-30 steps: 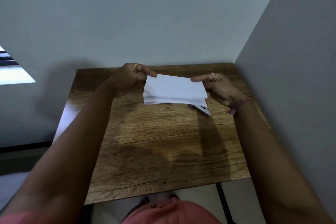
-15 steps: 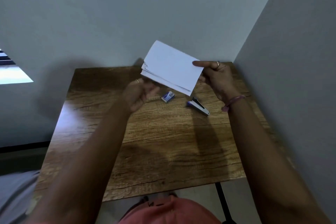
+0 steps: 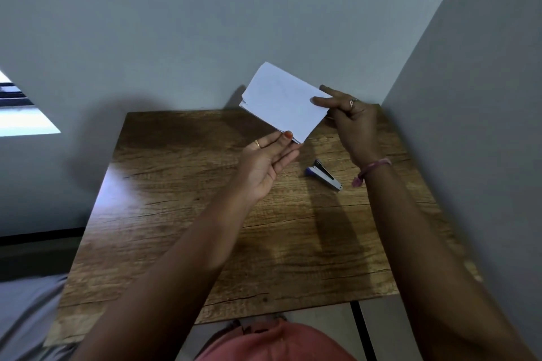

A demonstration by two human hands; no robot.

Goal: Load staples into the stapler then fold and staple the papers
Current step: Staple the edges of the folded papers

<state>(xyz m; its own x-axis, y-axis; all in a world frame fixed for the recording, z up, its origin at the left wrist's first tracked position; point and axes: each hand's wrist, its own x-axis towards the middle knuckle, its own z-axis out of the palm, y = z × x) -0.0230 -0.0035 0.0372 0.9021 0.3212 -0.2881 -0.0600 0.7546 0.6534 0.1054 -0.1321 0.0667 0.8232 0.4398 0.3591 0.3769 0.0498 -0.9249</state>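
A folded stack of white papers [image 3: 281, 102] is held tilted in the air over the back of the wooden table [image 3: 176, 199]. My right hand [image 3: 355, 126] pinches its right edge between thumb and fingers. My left hand [image 3: 264, 164] is palm up with fingers spread, its thumb tip touching the stack's lower edge near the bottom corner, without a clear grip. A small blue and silver stapler [image 3: 324, 175] lies on the table below the papers, between my two wrists. The staple box is hidden behind my left hand.
The table stands in a corner, with grey walls close behind it and on its right. A black table leg [image 3: 363, 331] shows below the front edge. My pink-clothed lap [image 3: 272, 343] is at the bottom.
My left hand let go of the papers, dropped away, and has now risen to touch their lower edge. My right hand lifted the stack off the table area and tilted it.
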